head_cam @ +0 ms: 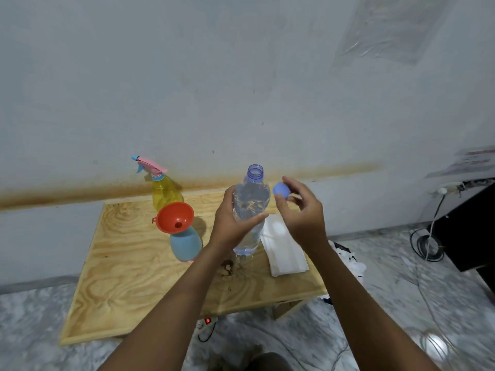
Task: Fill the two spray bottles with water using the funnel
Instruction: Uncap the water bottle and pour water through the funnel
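Water bottle [249, 210] is uncapped and held upright over the middle of the plywood bench [120, 277]. It's clear plastic with a blue tint, and it looks mostly full. The left hand [230, 223] is wrapped around its middle, fingers curled across the near side. The right hand [300, 210] sits just to the right with the blue cap [281, 190] pinched between thumb and fingertips, the other fingers loose.

Over on the left, the blue spray bottle [186, 245] has its sprayer off and the orange funnel [175, 216] sitting in its neck, ready to go. The yellow spray bottle [163, 192] stands farther back by the wall with its pink trigger head on. A folded white cloth [284, 250] lies right of the water bottle.

My guess on handling: thin-walled bottle like that flexes when squeezed, so a hard grip could burp water out the open mouth. It's probably heavy-ish too. Holding it mid-body makes sense, maybe with a second hand under the base when tilting. That funnel looks top-heavy, so pour gently.
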### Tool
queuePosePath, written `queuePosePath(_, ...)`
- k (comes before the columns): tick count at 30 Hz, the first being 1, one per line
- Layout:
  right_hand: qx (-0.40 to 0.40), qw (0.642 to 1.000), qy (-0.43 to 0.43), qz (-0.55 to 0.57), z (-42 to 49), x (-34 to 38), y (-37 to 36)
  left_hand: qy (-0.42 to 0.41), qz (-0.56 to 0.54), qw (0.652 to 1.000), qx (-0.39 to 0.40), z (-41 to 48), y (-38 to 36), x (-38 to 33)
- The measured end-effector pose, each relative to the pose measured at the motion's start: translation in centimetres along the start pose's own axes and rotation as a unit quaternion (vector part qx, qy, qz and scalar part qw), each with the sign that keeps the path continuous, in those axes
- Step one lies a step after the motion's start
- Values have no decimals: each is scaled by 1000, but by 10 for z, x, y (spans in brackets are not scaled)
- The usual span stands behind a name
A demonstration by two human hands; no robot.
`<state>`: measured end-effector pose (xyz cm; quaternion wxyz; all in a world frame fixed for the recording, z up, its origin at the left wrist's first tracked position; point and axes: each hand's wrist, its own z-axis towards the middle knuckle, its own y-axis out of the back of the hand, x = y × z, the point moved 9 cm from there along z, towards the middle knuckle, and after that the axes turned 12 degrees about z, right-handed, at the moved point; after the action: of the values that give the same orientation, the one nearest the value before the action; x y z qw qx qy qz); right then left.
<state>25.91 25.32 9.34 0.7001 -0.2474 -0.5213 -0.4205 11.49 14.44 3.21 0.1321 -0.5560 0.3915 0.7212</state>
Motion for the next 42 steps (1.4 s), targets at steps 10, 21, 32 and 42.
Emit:
queuePosePath(10,158,956,-181,-169,-87,-161,-46,13,22,998,48,8,5,8)
queuePosePath(21,224,872,-114,-420,-101,-204,-69,36,-8,998,49,5,4,5)
queuePosePath(32,51,987,-34,-150,-58,-137,-25,46,11,997,61,2,4,4)
queuePosePath(42,176,982,-28,60,7,-80,-64,47,20,998,39,8,29,-5)
